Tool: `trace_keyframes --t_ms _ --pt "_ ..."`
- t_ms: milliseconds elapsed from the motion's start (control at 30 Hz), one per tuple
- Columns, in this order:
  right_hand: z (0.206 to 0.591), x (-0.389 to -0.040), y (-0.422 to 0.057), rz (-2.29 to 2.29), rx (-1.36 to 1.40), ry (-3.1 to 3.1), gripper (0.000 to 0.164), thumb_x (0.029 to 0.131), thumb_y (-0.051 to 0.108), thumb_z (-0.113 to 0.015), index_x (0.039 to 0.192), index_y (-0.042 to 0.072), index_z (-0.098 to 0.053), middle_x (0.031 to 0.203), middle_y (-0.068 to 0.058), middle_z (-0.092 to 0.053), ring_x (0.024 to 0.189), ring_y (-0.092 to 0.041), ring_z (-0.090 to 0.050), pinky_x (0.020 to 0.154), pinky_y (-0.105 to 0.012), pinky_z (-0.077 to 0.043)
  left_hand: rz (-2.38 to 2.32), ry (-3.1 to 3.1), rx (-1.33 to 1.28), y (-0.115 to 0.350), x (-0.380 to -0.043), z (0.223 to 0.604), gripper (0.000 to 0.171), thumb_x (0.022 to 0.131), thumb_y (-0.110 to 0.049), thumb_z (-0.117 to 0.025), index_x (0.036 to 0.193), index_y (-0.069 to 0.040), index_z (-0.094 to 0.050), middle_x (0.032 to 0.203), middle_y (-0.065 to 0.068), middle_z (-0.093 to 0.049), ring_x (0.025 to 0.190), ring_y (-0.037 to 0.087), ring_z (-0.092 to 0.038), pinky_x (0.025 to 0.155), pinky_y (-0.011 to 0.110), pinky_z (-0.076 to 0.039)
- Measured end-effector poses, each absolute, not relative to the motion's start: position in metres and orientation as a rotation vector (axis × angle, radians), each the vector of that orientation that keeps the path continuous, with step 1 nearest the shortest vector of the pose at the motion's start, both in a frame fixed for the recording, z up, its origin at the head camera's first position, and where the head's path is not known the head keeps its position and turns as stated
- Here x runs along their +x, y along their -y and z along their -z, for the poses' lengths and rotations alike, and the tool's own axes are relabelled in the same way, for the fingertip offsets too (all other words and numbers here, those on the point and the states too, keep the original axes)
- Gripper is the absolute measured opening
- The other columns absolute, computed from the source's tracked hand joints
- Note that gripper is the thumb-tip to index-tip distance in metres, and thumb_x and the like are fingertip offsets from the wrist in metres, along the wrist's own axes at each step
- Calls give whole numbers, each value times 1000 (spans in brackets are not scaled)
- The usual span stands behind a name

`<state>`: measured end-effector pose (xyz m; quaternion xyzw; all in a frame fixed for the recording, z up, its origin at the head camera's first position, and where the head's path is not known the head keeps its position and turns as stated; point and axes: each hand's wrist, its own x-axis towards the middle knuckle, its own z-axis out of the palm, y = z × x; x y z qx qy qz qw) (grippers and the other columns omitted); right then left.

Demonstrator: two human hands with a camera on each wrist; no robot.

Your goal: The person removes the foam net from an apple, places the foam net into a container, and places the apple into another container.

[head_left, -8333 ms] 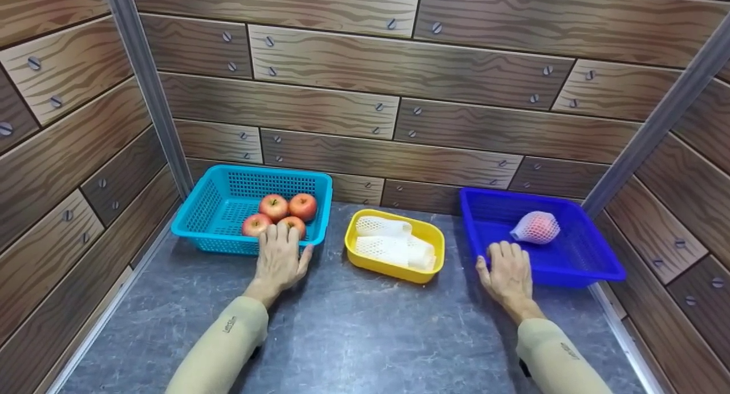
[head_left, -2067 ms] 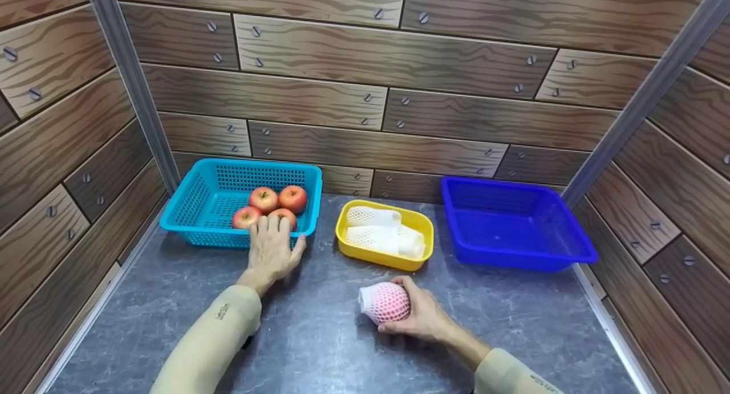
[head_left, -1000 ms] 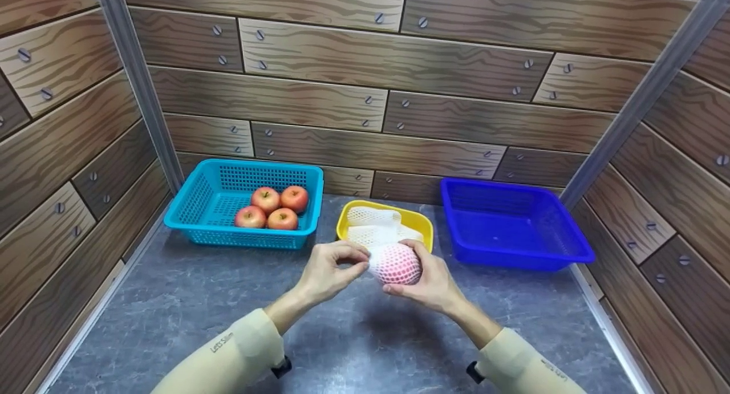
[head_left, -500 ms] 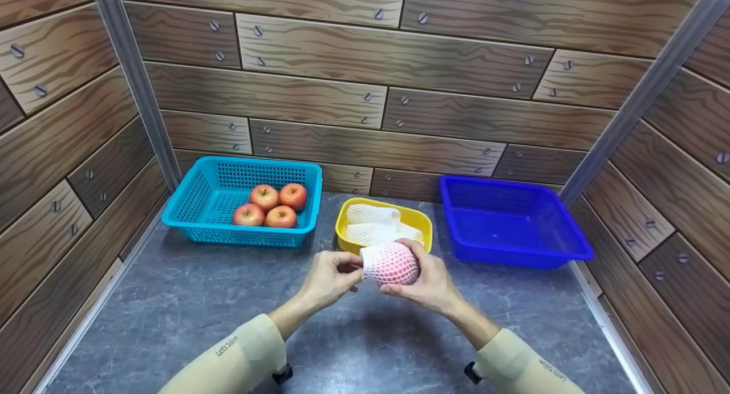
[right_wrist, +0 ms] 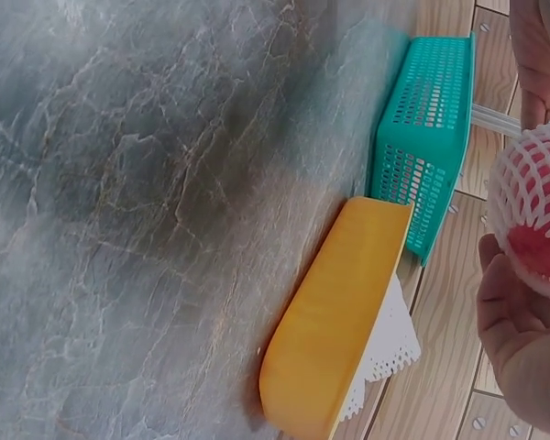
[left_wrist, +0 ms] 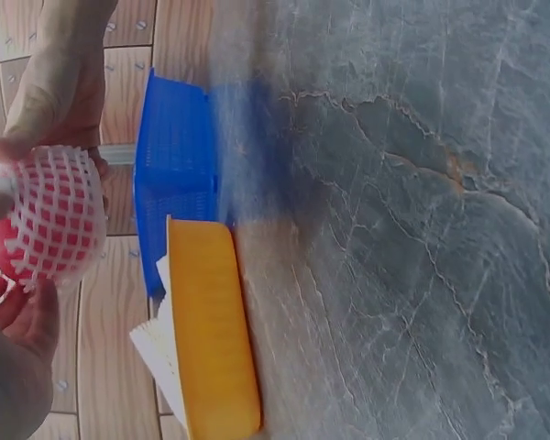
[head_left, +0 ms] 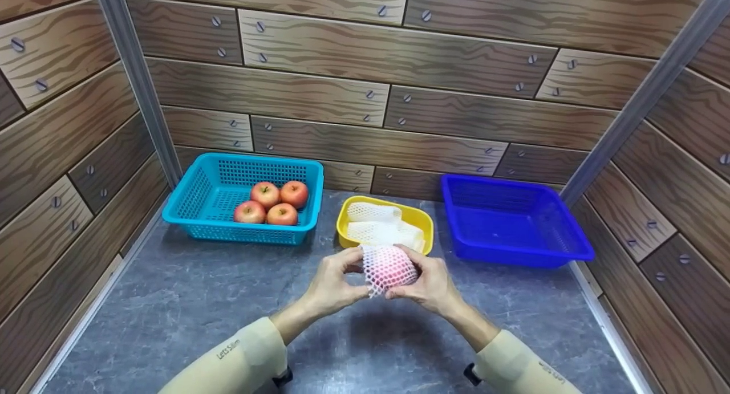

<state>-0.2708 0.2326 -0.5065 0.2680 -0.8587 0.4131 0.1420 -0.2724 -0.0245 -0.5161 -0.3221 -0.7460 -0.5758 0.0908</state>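
Note:
An apple [head_left: 397, 271] in a white foam net [head_left: 373, 267] is held up between both hands, in front of the yellow tray. My right hand [head_left: 432, 284] grips its right side with fingers and thumb. At the left end, my left hand [head_left: 332, 284] holds the net's loose edge between thumb and fingers, and that edge is spread wide. In the left wrist view the red skin of the apple [left_wrist: 60, 220] shows through the mesh. The right wrist view has bare red skin of the apple [right_wrist: 539, 247] at a gap in the net.
A teal basket [head_left: 245, 232] with several apples [head_left: 265, 194] stands at the back left. The yellow tray [head_left: 422, 218] holds several white foam nets [head_left: 373, 212]. At the back right is a blue basket [head_left: 513, 254]. Wood-patterned walls enclose the grey tabletop [head_left: 228, 291].
The netted apple went from the blue basket to the middle in my right hand. My left hand left the teal basket's rim and took the net's end, which is now spread wider.

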Motion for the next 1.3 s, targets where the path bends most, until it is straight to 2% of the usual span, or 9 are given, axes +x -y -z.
trace_keyframes --t_ms 200,333,500,700,800,967,1067,1200,1300 --pt "506 -265 -230 -1241 814 2475 89 62 31 -107 141 2 -76 126 -19 -84 107 -14 -81 90 -27 -66 1720 2357 -974 24 -274 517 67 84 -19 -98 145 -11 -71 135 7 -79 121 22 -77 103 39 -65" --pt "507 -264 -230 -1283 876 2458 73 66 25 -105 131 1 -81 118 -18 -86 102 -11 -81 86 -28 -67 1716 2389 -991 24 -274 519 76 81 -26 -101 148 -12 -68 137 5 -79 123 18 -74 106 33 -61" --pt "510 -265 -230 -1344 969 2407 48 74 24 -101 115 5 -87 104 -14 -88 90 -2 -76 77 -22 -64 1640 2404 -989 22 -274 522 79 75 -27 -103 145 -13 -69 131 4 -75 117 15 -70 105 30 -58" --pt "514 -265 -229 -1415 1003 2368 33 78 16 -100 107 7 -87 97 -13 -87 86 1 -74 74 -21 -64 1627 2399 -939 21 -273 526 78 68 -23 -101 140 -15 -72 126 4 -70 110 12 -67 101 29 -58" --pt "514 -266 -232 -1438 997 2359 39 79 10 -100 115 5 -86 103 -15 -87 90 0 -76 76 -23 -65 1637 2405 -899 22 -272 526 78 67 -22 -100 138 -14 -71 125 2 -71 109 12 -68 98 28 -59" --pt "508 -269 -236 -1381 1018 2369 77 77 7 -102 146 -2 -71 131 -22 -82 111 -14 -80 88 -30 -68 1637 2437 -873 23 -271 523 77 67 -24 -98 137 -14 -67 123 0 -72 106 11 -68 93 26 -59" --pt "504 -270 -236 -1315 1047 2428 83 79 12 -102 152 -2 -66 139 -22 -79 117 -17 -79 92 -34 -68 1660 2429 -878 24 -270 522 79 68 -23 -98 139 -15 -66 124 0 -73 107 11 -69 93 27 -59" --pt "504 -269 -236 -1237 1052 2486 59 86 16 -98 139 3 -77 129 -15 -84 107 -10 -78 86 -33 -68 1685 2403 -876 24 -270 524 82 69 -20 -97 144 -14 -64 127 2 -74 108 12 -70 93 27 -61" --pt "508 -267 -236 -1193 1053 2444 34 92 13 -93 124 7 -85 110 -9 -88 92 -7 -79 77 -32 -68 1679 2411 -866 26 -270 525 81 70 -20 -96 145 -14 -63 127 2 -73 107 12 -69 93 26 -60"
